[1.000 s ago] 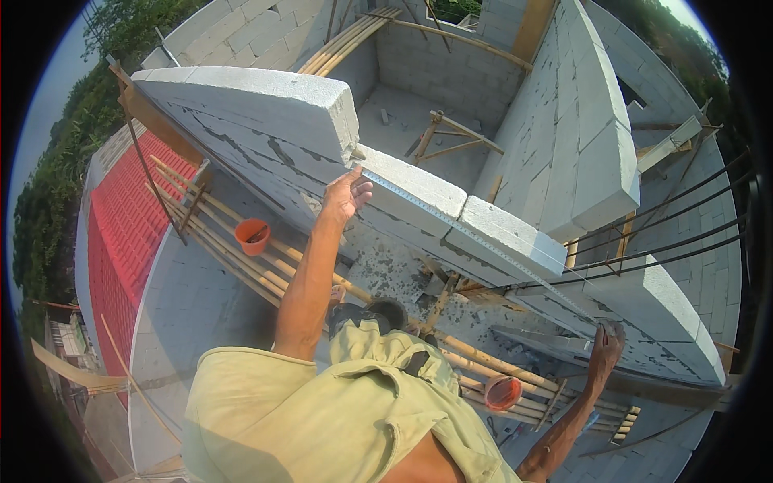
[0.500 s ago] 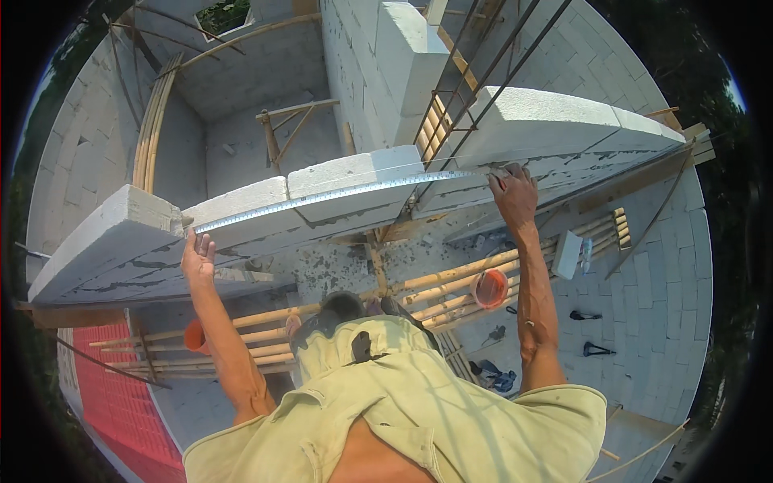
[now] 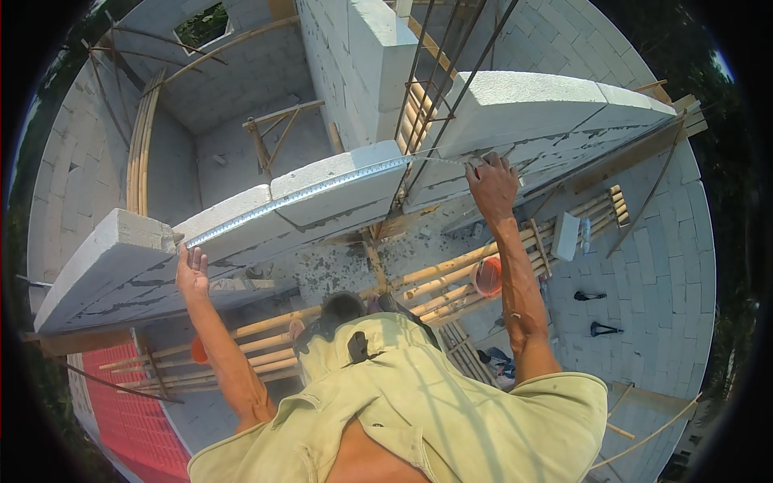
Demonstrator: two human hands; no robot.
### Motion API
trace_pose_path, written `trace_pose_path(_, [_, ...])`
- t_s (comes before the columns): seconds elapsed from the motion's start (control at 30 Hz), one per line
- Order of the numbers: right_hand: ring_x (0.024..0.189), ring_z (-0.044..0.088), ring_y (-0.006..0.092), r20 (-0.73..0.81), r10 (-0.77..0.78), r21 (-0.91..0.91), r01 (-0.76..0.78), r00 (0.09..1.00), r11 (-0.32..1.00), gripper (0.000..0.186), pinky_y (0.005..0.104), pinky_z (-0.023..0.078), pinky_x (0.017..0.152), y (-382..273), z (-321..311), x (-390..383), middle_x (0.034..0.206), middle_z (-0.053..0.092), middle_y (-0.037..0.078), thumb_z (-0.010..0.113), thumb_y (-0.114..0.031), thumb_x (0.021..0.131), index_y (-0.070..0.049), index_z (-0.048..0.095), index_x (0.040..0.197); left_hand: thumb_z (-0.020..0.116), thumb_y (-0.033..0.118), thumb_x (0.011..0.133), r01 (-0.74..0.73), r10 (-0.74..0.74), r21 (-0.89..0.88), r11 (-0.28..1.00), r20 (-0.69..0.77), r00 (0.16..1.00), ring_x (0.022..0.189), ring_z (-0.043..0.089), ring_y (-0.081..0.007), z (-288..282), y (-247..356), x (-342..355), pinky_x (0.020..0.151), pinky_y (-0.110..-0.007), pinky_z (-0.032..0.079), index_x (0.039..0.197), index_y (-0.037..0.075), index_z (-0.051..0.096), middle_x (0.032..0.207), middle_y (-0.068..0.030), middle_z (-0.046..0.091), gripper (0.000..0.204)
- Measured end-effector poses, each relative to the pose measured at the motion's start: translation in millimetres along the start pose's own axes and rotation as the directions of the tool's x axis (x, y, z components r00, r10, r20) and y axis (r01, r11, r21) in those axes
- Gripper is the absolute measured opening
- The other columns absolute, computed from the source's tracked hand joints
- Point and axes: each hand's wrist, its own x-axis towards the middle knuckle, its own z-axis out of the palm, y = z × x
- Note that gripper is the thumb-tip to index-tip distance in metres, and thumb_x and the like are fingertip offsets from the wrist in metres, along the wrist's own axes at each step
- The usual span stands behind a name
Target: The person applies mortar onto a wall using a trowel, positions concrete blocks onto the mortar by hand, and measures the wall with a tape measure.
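Note:
A pale measuring tape (image 3: 302, 191) runs along the upper face of the white block wall (image 3: 330, 211), just under its top edge. At its left end, next to a raised block (image 3: 117, 253), my left hand (image 3: 192, 274) pinches the tape with fingers pointing up. My right hand (image 3: 493, 187) is curled closed around the other end, past the steel rebar (image 3: 441, 101) in the wall gap; a tape case, if there, is hidden in the fingers. Between the rebar and that hand, the tape shows only as a thin line.
Bamboo poles (image 3: 447, 283) form a platform below me, with an orange bucket (image 3: 488, 276) on the right and a white block (image 3: 566, 236) beyond it. Behind the wall is a room with a wooden trestle (image 3: 270, 133). Red roofing (image 3: 129, 410) lies lower left.
The view has shifted slightly. Near my right hand the tape has turned from a broad face to a thin line. Both hands stay at its ends.

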Motion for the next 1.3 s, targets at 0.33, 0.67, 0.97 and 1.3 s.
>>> trace_pose_path(0.33, [0.109, 0.064, 0.0333, 0.163, 0.029, -0.083, -0.016, 0.986, 0.996, 0.025, 0.0498, 0.049, 0.092, 1, -13, -8, 0.116, 0.069, 0.010, 0.069, -0.030, 0.095, -0.013, 0.081, 0.108, 0.080, 0.023, 0.094, -0.083, 0.082, -0.080, 0.993, -0.010, 0.997, 0.075, 0.076, -0.0260, 38, 0, -66, 0.057, -0.035, 0.065, 0.114, -0.003, 0.064, 0.094, -0.0145, 0.073, 0.036])
trace_pose_path(0.67, [0.111, 0.065, 0.0362, 0.148, 0.063, 0.096, -0.078, 0.987, 0.992, 0.027, 0.0486, 0.052, 0.093, -4, -10, -3, 0.121, 0.070, 0.012, 0.069, -0.026, 0.095, -0.009, 0.079, 0.113, 0.079, 0.028, 0.096, -0.058, 0.096, -0.273, 0.960, 0.129, 0.987, 0.080, 0.074, -0.0204, 36, 22, -69, 0.061, -0.034, 0.061, 0.119, 0.012, 0.067, 0.099, -0.0031, 0.072, 0.031])
trace_pose_path(0.97, [0.103, 0.066, 0.0368, 0.011, 0.108, 0.117, -0.108, 0.994, 0.987, 0.024, 0.0466, 0.052, 0.091, -26, -21, -12, 0.110, 0.071, 0.014, 0.071, -0.028, 0.094, -0.013, 0.080, 0.110, 0.077, 0.031, 0.097, -0.049, 0.136, -0.319, 0.946, 0.257, 0.957, 0.083, 0.072, -0.0171, 24, 14, -36, 0.068, -0.033, 0.059, 0.121, 0.013, 0.066, 0.100, 0.0005, 0.073, 0.032])
trace_pose_path(1.3, [0.102, 0.065, 0.0293, -0.061, 0.137, -0.007, -0.137, 0.989, 0.991, 0.023, 0.0485, 0.048, 0.087, -30, -24, 2, 0.102, 0.070, 0.007, 0.072, -0.034, 0.091, -0.015, 0.080, 0.098, 0.076, 0.031, 0.098, -0.014, 0.078, -0.206, 0.979, 0.304, 0.949, 0.099, 0.065, -0.0128, 0, 19, 6, 0.079, -0.031, 0.054, 0.120, 0.017, 0.070, 0.104, 0.0035, 0.072, 0.027])
